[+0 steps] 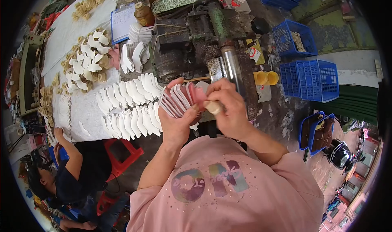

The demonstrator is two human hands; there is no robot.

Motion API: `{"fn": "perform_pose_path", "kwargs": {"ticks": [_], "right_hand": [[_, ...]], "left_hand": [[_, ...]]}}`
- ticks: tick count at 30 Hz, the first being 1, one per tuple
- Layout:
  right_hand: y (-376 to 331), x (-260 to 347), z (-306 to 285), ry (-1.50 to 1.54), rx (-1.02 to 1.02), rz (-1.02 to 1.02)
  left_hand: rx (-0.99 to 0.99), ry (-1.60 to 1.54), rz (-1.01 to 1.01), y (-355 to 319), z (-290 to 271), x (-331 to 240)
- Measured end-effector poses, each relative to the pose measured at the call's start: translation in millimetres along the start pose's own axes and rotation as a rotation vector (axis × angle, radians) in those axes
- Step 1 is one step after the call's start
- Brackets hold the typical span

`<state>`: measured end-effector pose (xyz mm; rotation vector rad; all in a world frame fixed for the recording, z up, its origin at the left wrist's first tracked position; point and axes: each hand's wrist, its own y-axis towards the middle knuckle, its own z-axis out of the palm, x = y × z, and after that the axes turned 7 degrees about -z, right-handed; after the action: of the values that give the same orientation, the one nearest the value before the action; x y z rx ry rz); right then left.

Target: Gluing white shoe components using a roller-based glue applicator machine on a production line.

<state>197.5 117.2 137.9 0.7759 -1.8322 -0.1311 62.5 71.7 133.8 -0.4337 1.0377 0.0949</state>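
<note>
My left hand [174, 124] is closed round a fanned stack of thin curved pieces [178, 100] with white edges and pink faces. Over the stack's right end, my right hand [231, 105] pinches a pink piece [199, 93]. A small beige thing [214, 107] shows at the right thumb; whether it is a cover or a loose piece I cannot tell. Left of my hands, two rows of white curved pieces [130, 94] lie on a white-covered table [87, 105]. Just beyond stands a dark, worn machine [173, 48] with a shiny metal cylinder [232, 64].
A heap of white and tan pieces [87, 60], a clipboard [123, 24] and a brown jar [143, 13] sit farther back. Blue crates [309, 81] and yellow cups [266, 77] are at the right. Another person [67, 162] works at the lower left, near a red stool [124, 158].
</note>
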Motion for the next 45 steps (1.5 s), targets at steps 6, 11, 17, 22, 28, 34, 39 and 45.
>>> {"fn": "perform_pose_path", "kwargs": {"ticks": [6, 11, 17, 22, 28, 34, 39, 45], "right_hand": [[23.9, -32.7, -103.1, -0.448, 0.198, 0.218], [10.1, -61.9, -112.3, -0.551, 0.497, 0.42], [6.7, -60.0, -83.4, -0.466, 0.294, 0.239], [0.7, -70.8, -94.1, -0.37, 0.078, 0.339], [6.5, -79.9, -92.6, -0.319, 0.01, 0.429], [14.4, -83.2, -74.3, -0.281, -0.026, 0.448], [16.6, -79.7, -70.3, -0.385, -0.068, 0.461], [10.5, -88.4, -80.9, -0.337, -0.133, 0.439]], "left_hand": [[0.038, 0.325, -0.07, 17.0, -33.2, 3.7], [0.517, 1.004, 0.101, 19.2, -2.3, 10.8], [0.426, 1.053, 0.095, 10.4, 0.1, 25.8], [0.292, 0.832, 0.087, 6.7, -39.1, 13.6], [-0.165, 0.962, 0.066, 0.9, -197.0, -31.8], [-0.515, 1.834, 0.186, -25.4, -392.0, -38.2], [-0.167, 2.085, -0.129, -46.4, -424.9, -14.1], [-0.012, 2.114, -0.392, -44.7, -420.3, -22.7]]}}
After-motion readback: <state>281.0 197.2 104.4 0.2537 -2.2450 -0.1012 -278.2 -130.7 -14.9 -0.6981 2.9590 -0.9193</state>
